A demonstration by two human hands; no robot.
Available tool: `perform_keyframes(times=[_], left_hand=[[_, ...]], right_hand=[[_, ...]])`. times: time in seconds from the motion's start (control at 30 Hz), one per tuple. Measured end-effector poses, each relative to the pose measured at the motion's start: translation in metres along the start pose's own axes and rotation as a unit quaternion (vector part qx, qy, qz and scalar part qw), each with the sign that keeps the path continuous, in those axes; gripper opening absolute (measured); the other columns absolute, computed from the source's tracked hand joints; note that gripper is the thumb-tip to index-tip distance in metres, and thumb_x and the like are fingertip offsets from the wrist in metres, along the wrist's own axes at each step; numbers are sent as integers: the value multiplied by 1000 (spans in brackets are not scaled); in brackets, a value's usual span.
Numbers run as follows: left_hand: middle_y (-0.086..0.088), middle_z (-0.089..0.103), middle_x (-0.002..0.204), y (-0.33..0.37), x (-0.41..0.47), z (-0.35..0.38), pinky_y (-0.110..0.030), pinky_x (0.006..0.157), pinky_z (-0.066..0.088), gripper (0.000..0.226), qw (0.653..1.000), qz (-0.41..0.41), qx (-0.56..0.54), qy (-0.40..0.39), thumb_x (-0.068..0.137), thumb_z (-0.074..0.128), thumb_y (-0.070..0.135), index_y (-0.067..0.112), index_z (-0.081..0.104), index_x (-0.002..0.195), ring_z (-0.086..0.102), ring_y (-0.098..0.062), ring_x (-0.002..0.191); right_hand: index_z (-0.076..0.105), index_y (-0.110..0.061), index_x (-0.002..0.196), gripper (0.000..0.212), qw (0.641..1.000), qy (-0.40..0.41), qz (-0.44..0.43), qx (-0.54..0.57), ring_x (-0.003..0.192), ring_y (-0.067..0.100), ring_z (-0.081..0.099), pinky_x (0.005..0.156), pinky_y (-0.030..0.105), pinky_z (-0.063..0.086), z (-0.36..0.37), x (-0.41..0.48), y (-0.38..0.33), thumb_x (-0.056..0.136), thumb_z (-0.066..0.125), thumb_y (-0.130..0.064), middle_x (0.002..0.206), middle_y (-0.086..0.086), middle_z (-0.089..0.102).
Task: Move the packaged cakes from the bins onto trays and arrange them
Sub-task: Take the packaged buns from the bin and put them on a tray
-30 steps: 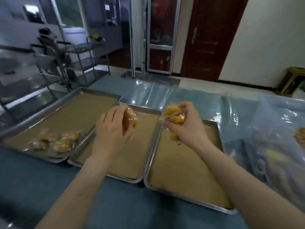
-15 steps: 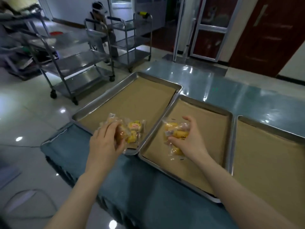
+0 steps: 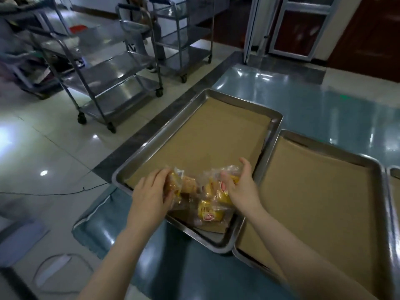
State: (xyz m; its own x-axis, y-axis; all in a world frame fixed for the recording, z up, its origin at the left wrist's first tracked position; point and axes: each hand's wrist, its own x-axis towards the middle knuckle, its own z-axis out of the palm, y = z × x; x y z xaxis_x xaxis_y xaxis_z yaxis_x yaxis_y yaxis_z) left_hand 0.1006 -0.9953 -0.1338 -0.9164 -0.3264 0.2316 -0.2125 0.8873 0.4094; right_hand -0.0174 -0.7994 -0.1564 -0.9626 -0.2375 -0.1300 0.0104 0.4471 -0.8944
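Packaged cakes (image 3: 208, 213): yellow, clear wrappers, red oval logo, lettering unreadable. Your left hand (image 3: 151, 194) grips one; your right hand (image 3: 243, 188) grips others.

- Far stretch of the left tray (image 3: 207, 135) is bare brown paper, open from above.
- Its near end is crowded with packaged cakes (image 3: 208, 213), heaped between my left hand (image 3: 149, 195) and right hand (image 3: 242, 191).
- Its raised rim touches the middle tray (image 3: 320, 202), forming a ridge beside my right hand.
- The middle tray's paper lies bare.
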Motion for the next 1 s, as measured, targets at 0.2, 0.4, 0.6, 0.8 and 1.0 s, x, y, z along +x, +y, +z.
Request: perform_keyframes(times=[0.2, 0.4, 0.6, 0.8, 1.0], left_hand=[[0, 41, 143, -18, 67, 17, -41, 106, 31, 55, 996, 74, -27, -47, 87, 58, 16, 23, 39, 139, 39, -24, 126], [3, -15, 156, -48, 120, 60, -38, 113, -4, 74, 974, 148, 1, -172, 91, 53, 22, 32, 7, 148, -12, -19, 143], [8, -27, 151, -60, 142, 88, -44, 103, -27, 72, 922, 265, 98, -266, 90, 29, 61, 37, -11, 145, -32, -25, 135], [12, -21, 153, -43, 138, 73, -43, 99, -32, 71, 932, 282, 87, -211, 89, 25, 60, 38, -11, 145, -40, -18, 131], [8, -19, 154, 1, 112, 63, -39, 105, -25, 72, 925, 318, 64, -197, 93, 36, 48, 35, -12, 146, -33, -14, 136]], right_hand=[[1, -22, 152, 80, 995, 47, 84, -3, 144, 24, 15, 114, 37, 17, 36, 38, -3, 91, 38, -59, 159, 10, 11], [-7, -46, 147, 74, 947, -11, 29, -318, 142, 26, -22, 113, 50, 1, 66, 30, 21, 90, 35, -65, 152, -7, -31], [-6, -44, 148, 71, 920, -68, 87, -376, 144, 31, -16, 112, 57, 0, 85, 38, 23, 90, 28, -67, 157, -9, -22], [3, -40, 150, 70, 945, 7, 58, -323, 146, 22, -9, 115, 46, 2, 62, 28, 13, 92, 39, -58, 159, -5, -5], [21, -27, 150, 64, 959, 28, 32, -281, 146, 18, 2, 118, 41, 12, 8, -4, 9, 94, 44, -50, 159, -3, 10]])
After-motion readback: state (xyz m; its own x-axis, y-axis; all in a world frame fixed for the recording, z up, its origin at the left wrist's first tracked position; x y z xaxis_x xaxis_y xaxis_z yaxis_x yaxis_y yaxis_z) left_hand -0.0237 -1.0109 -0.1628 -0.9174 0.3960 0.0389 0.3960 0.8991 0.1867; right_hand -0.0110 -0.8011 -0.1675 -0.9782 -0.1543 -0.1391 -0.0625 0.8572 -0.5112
